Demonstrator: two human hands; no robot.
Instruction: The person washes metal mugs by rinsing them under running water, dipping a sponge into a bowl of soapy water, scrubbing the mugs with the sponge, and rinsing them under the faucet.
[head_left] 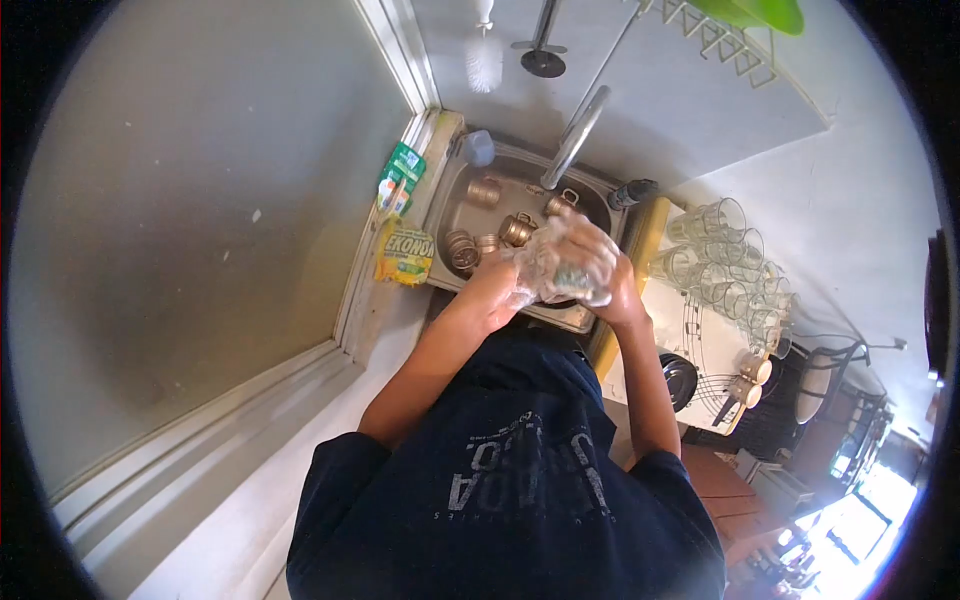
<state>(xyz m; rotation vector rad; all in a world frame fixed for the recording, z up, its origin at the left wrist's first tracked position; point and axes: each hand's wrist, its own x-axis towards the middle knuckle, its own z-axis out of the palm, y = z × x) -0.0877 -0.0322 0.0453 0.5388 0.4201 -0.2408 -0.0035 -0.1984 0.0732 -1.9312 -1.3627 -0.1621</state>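
Above the near edge of the steel sink (447,205), my left hand (497,283) and my right hand (606,262) are together, coated in white suds. Their fingers curl round a foamy thing (570,279) with a greenish patch. Foam and blur hide what it is and how the hands share it. Several metal cups with handles lie in the basin, among them one cup (517,229) just beyond my hands and another cup (484,191) farther back. The faucet (577,138) reaches over the basin from the back wall.
Left of the sink are a yellow Ekonomi-like packet (404,254) and a green packet (402,172) on the ledge. A bluish container (479,148) stands at the back corner. On the right counter, several upturned glasses (725,262) crowd together near a dark round object (679,381).
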